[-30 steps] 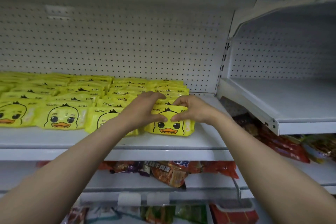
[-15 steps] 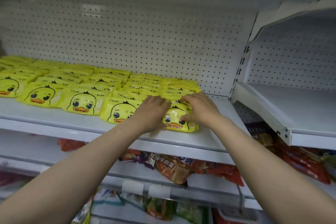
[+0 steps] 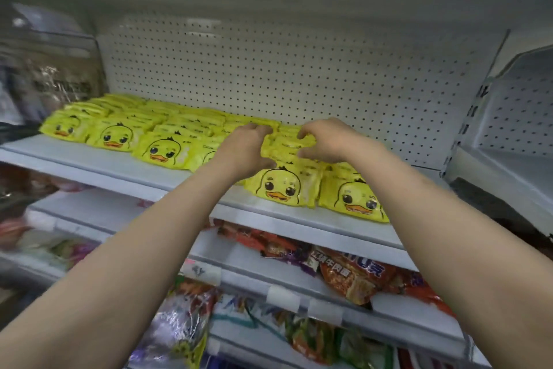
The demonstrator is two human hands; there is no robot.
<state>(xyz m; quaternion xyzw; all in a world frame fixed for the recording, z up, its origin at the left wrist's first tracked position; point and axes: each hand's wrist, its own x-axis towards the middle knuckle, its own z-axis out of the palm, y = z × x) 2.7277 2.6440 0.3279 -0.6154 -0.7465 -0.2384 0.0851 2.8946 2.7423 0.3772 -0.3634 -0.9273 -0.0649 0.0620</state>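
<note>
The left hand and the right hand each grip one side of a bunch of yellow plastic packets, with fingers and thumb curled around it. The bunch is on the white metal shelf, just behind the front duck-face packet. Red noodle bags lie on the lower shelf.
</note>
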